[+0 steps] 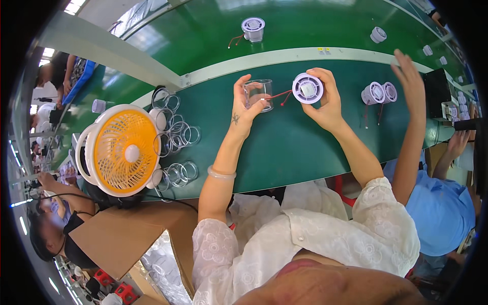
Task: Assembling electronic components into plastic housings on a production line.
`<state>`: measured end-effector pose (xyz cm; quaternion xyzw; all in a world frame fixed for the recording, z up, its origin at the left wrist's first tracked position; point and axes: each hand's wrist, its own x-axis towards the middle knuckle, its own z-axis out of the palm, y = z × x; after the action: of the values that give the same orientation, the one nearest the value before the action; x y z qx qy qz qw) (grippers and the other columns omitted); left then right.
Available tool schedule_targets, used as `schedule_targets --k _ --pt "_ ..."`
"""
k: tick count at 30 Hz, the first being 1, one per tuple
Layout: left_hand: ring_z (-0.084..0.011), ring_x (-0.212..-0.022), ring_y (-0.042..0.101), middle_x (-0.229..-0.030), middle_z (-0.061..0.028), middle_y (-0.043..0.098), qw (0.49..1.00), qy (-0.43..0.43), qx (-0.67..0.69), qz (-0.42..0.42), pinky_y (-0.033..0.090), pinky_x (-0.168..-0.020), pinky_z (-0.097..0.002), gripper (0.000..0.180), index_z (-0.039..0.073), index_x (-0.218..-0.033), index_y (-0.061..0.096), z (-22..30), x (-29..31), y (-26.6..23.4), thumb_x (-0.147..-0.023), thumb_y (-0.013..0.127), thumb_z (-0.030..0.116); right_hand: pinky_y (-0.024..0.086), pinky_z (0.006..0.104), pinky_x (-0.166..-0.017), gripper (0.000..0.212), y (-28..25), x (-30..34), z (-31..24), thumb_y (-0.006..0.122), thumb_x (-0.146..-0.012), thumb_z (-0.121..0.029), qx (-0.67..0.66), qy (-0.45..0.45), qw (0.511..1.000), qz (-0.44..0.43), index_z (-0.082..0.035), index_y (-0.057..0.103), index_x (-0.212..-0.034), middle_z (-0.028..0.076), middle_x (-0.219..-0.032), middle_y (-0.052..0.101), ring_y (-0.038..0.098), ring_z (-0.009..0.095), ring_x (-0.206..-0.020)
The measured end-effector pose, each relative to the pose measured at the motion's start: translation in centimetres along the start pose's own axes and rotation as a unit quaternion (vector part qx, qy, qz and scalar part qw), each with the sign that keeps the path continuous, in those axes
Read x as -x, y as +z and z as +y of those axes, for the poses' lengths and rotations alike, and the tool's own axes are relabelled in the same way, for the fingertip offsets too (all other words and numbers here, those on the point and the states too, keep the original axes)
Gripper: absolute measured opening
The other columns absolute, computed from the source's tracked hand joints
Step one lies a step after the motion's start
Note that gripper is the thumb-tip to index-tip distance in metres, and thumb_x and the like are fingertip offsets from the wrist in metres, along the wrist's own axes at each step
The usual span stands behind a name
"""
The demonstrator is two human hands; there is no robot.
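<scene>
Over the green table, my left hand (245, 104) is closed around a clear plastic cup (265, 90); its thumb lies near the white connector at the end of a red wire (278, 95). That wire runs from a round white slotted housing (307, 88) with a pale square in its middle. My right hand (328, 99) grips this housing from the right side, fingers behind and thumb below. Cup and housing are a short distance apart, both held off the table.
An orange and white fan (124, 151) stands at the left beside several clear plastic cups (178, 133). Two white housings (373, 93) sit at the right near a co-worker's raised hand (406, 73). Another housing (253, 30) rests beyond the pale rail (284, 57). A cardboard box (127, 234) is at lower left.
</scene>
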<state>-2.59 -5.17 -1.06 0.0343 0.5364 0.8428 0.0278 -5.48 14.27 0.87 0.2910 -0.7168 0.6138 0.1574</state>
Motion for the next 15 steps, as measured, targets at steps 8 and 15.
schedule_targets --k 8,15 --pt "-0.0208 -0.088 0.051 -0.106 -0.0128 0.037 0.998 0.025 -0.053 0.026 0.045 -0.074 -0.0313 0.062 0.009 -0.119 0.022 -0.2 0.2 0.1 -0.070 0.058 0.004 0.040 0.0296 -0.082 0.043 -0.5 0.0 0.4 0.040 -0.088 -0.029 -0.388 0.299 0.872 0.002 -0.002 0.036 -0.120 0.008 -0.107 0.047 0.047 0.017 -0.099" --pt "-0.0222 -0.090 0.051 -0.106 -0.0136 0.038 0.996 0.041 -0.066 0.041 0.045 -0.074 -0.0316 0.063 0.009 -0.116 0.017 -0.3 0.3 0.2 -0.069 0.060 0.004 0.051 0.0323 -0.065 0.055 -0.2 0.7 1.7 0.032 -0.085 -0.048 -0.684 0.419 0.594 -0.065 0.001 0.042 -0.108 0.017 -0.098 0.052 0.057 0.023 -0.080"
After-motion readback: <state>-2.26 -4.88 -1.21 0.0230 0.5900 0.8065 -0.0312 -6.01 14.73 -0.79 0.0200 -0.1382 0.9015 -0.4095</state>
